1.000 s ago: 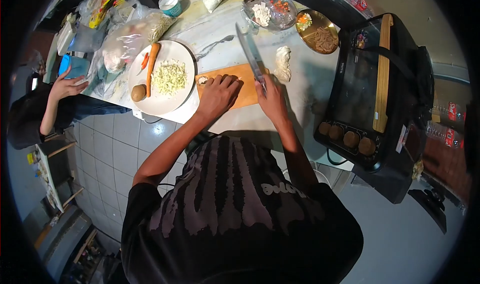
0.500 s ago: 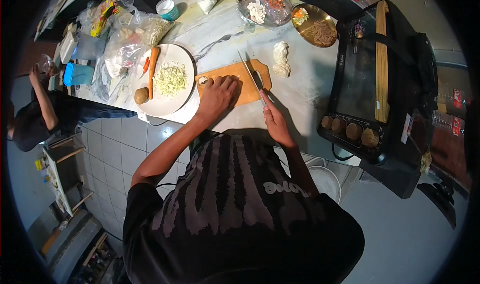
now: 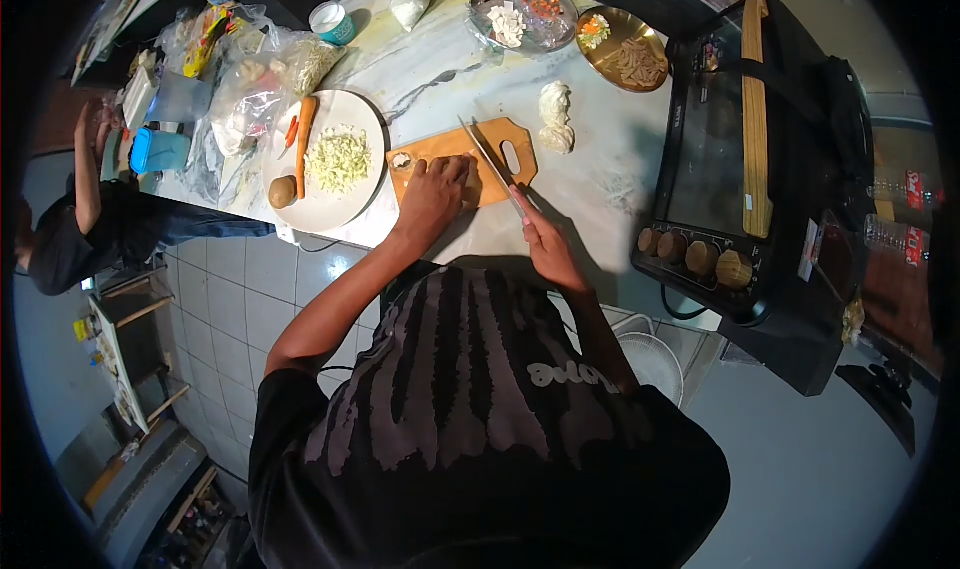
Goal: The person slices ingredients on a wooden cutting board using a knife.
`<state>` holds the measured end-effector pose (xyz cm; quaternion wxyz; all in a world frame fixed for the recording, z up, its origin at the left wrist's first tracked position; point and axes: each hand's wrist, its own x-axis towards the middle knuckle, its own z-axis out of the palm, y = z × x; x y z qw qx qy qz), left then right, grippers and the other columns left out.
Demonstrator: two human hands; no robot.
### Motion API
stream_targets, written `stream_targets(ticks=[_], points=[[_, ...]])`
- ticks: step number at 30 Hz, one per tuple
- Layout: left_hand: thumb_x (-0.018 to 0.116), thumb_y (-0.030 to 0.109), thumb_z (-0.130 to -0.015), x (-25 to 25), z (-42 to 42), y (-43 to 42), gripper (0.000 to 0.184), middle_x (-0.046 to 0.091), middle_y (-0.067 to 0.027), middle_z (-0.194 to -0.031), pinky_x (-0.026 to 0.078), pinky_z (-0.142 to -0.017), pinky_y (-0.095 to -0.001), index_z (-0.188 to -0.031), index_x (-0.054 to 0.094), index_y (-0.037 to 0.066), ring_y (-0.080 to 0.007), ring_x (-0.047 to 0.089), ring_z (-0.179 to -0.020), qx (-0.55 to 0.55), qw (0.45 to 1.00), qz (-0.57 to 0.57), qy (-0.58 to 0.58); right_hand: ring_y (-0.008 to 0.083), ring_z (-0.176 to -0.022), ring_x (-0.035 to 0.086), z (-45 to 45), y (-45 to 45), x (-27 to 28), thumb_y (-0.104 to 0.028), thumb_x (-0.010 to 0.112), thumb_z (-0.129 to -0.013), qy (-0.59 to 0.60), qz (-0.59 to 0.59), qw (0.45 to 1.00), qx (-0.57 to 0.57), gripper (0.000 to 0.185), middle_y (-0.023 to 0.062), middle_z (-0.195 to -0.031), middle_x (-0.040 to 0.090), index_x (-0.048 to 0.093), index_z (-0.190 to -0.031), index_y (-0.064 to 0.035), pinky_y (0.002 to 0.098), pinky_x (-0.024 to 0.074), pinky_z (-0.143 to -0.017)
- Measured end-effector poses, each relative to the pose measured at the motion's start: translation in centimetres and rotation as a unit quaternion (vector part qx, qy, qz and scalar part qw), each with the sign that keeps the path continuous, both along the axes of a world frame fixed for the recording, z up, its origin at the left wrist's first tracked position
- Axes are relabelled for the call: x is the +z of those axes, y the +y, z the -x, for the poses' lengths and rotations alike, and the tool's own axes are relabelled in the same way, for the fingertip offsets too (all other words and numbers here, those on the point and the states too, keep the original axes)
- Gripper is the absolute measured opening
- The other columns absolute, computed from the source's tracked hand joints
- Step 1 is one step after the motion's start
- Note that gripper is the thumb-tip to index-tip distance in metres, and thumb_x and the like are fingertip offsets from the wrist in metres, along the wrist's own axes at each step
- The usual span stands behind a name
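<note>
My left hand (image 3: 434,197) rests on the wooden cutting board (image 3: 524,141), fingers curled and pressed down. Whatever lies beneath them is hidden. A small pale piece of food (image 3: 402,161) sits by the board's left end. In my right hand (image 3: 552,247) is a knife (image 3: 487,155), its blade slanting across the board just right of my left fingertips. To the left stands a white plate (image 3: 352,207) with chopped pale-green vegetable (image 3: 340,159), a carrot (image 3: 305,149), red chilies (image 3: 291,132) and a round brown item (image 3: 283,191).
A knotted white plastic bag (image 3: 556,117) lies right of the board. Behind are two metal plates, one with cut food in plastic (image 3: 548,31), one with brown strips (image 3: 640,64). A black toaster oven (image 3: 705,159) stands at right. Another person (image 3: 85,209) is at far left.
The knife and my right hand have shifted slightly left, with the blade closer to my left fingers. The person at far left has raised an arm.
</note>
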<state>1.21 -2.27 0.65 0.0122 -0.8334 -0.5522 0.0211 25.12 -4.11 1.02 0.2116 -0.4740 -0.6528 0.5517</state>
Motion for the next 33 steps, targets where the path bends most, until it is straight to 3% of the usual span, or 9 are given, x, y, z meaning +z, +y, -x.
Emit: stream_targets(ticks=[4, 6, 10, 15, 16, 18, 22, 26, 33], points=[[0.062, 0.015, -0.082, 0.1, -0.1, 0.1, 0.063, 0.057, -0.0085, -0.128, 0.046, -0.091, -0.0427, -0.142, 0.052, 0.002, -0.0262, 0.057, -0.111, 0.017, 1.0, 0.021, -0.014, 0.0399, -0.129, 0.054, 0.4, 0.5, 1.2, -0.012, 0.038, -0.107, -0.072, 0.071, 0.995, 0.015, 0.045, 0.0177, -0.144, 0.053, 0.041, -0.152, -0.0114, 0.0396, 0.0445, -0.104], [0.063, 0.015, -0.081, 0.0, -0.1, 0.1, 0.062, 0.058, -0.0088, -0.127, 0.047, -0.09, -0.0423, -0.141, 0.053, 0.001, -0.0264, 0.058, -0.11, 0.02, 0.999, 0.014, -0.028, 0.0459, -0.116, 0.058, 0.2, 0.2, -0.4, -0.01, 0.041, -0.105, -0.002, -0.076, 0.997, 0.014, 0.048, 0.0244, -0.134, 0.057, 0.043, -0.152, -0.0179, 0.0442, 0.0498, -0.093], [0.063, 0.015, -0.08, 0.2, -0.2, 0.1, 0.061, 0.059, -0.0089, -0.125, 0.047, -0.089, -0.0421, -0.139, 0.054, 0.0, -0.0265, 0.058, -0.109, 0.026, 0.998, 0.025, -0.042, 0.0485, -0.101, 0.061, 0.4, 0.2, -2.2, -0.007, 0.044, -0.102, 0.025, -0.147, 0.989, -0.008, 0.053, 0.0294, -0.116, 0.062, 0.043, -0.152, -0.025, 0.0476, 0.051, -0.083], [0.062, 0.014, -0.08, 0.4, -0.6, 0.2, 0.061, 0.059, -0.0091, -0.122, 0.048, -0.088, -0.0422, -0.138, 0.053, -0.003, -0.0268, 0.058, -0.109, 0.035, 0.998, 0.027, -0.051, 0.0494, -0.084, 0.062, 0.8, 0.2, -0.1, -0.003, 0.048, -0.097, -0.127, -0.07, 0.989, 0.012, 0.061, 0.0291, -0.088, 0.061, 0.041, -0.152, -0.0286, 0.0518, 0.0503, -0.073], [0.062, 0.014, -0.08, 0.5, -0.6, 0.3, 0.061, 0.059, -0.0091, -0.122, 0.048, -0.088, -0.0422, -0.138, 0.053, -0.003, -0.0268, 0.058, -0.109, 0.032, 0.998, 0.028, -0.052, 0.0494, -0.084, 0.062, 1.3, 0.5, 0.0, -0.003, 0.048, -0.097, -0.128, -0.069, 0.989, 0.01, 0.061, 0.0291, -0.088, 0.061, 0.041, -0.152, -0.0286, 0.0518, 0.0503, -0.073], [0.058, 0.016, -0.086, 0.6, -0.7, 0.0, 0.054, 0.059, -0.0079, -0.116, 0.047, -0.084, -0.0371, -0.138, 0.055, 0.0, -0.0235, 0.058, -0.104, 0.03, 0.999, 0.015, -0.029, 0.0464, -0.096, 0.063, 2.0, 0.5, -0.2, 0.001, 0.047, -0.097, -0.15, -0.109, 0.983, -0.004, 0.061, 0.0283, -0.106, 0.064, 0.044, -0.151, -0.0265, 0.0506, 0.0504, -0.081], [0.064, 0.014, -0.078, 0.1, -0.6, -0.1, 0.064, 0.057, -0.009, -0.121, 0.049, -0.087, -0.0411, -0.14, 0.052, -0.001, -0.0275, 0.057, -0.108, 0.051, 0.996, 0.051, -0.044, 0.0469, -0.095, 0.062, 2.4, -0.2, -1.5, 0.001, 0.048, -0.097, -0.113, -0.177, 0.977, -0.034, 0.061, 0.0288, -0.106, 0.064, 0.044, -0.151, -0.0267, 0.0516, 0.0499, -0.08], [0.057, 0.016, -0.086, 0.2, -0.4, -0.6, 0.057, 0.055, -0.0082, -0.118, 0.049, -0.08, -0.0394, -0.142, 0.052, 0.003, -0.027, 0.055, -0.106, 0.025, 0.997, 0.008, -0.066, 0.0472, -0.095, 0.062, 2.6, -0.3, -1.4, 0.001, 0.047, -0.096, -0.136, -0.152, 0.978, -0.038, 0.061, 0.0291, -0.108, 0.063, 0.043, -0.152, -0.0244, 0.0512, 0.0499, -0.08], [0.064, 0.022, -0.084, -0.2, 1.2, -0.3, 0.062, 0.054, -0.0103, -0.126, 0.046, -0.091, -0.0411, -0.142, 0.052, 0.003, -0.0285, 0.052, -0.113, -0.005, 0.996, 0.005, -0.091, 0.0472, -0.1, 0.06, 2.7, -0.6, -1.6, -0.002, 0.046, -0.098, -0.087, -0.138, 0.986, -0.033, 0.058, 0.0222, -0.128, 0.061, 0.043, -0.152, -0.0232, 0.0476, 0.0512, -0.081]])
